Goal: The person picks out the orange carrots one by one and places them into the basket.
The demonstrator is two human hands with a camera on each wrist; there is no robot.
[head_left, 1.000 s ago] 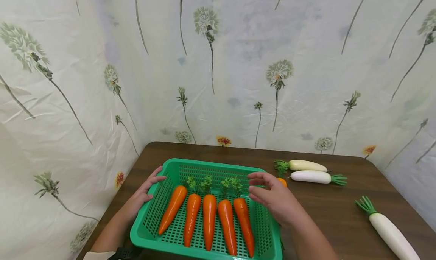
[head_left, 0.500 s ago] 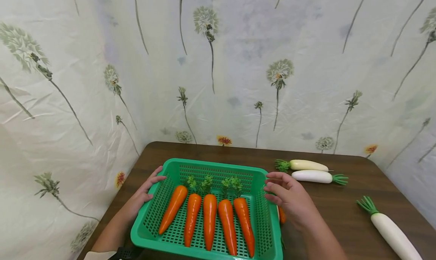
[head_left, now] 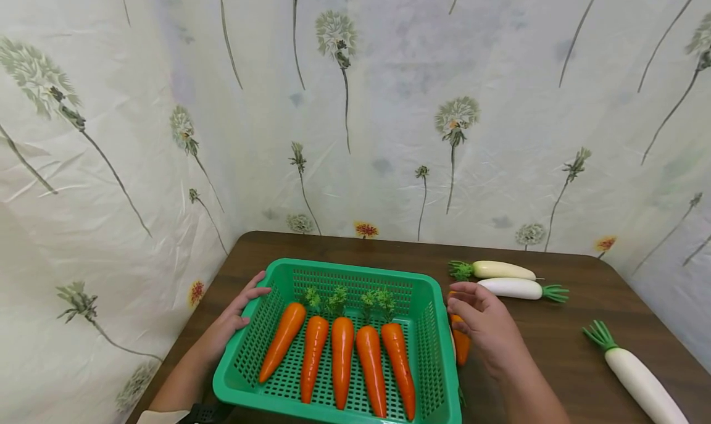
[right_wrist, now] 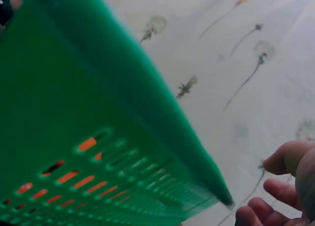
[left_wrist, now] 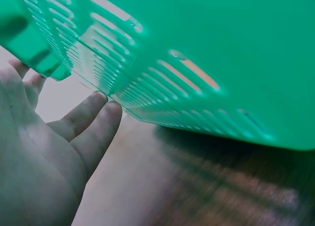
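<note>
A green plastic basket (head_left: 333,265) stands on the table with several orange carrots (head_left: 342,356) in a row inside, their leafy tops toward the far wall. My left hand (head_left: 230,316) rests at the basket's left rim; in the left wrist view two straight fingers (left_wrist: 96,120) are at the outer wall under the rim. Just past the right rim, my right hand (head_left: 486,322) is over another carrot (head_left: 461,344) lying outside the basket, partly hidden. In the right wrist view the fingers of that hand are loosely bent, with nothing between them.
On the wooden table (head_left: 544,350), a pale yellowish radish (head_left: 502,269) and a white radish (head_left: 510,288) lie at the back right. A larger white radish (head_left: 639,378) is near the right edge. A flower-patterned cloth (head_left: 389,134) hangs behind the table.
My right hand has moved from above the basket's right side, out across the rim, to the carrot outside. The left hand and the basket have stayed in place.
</note>
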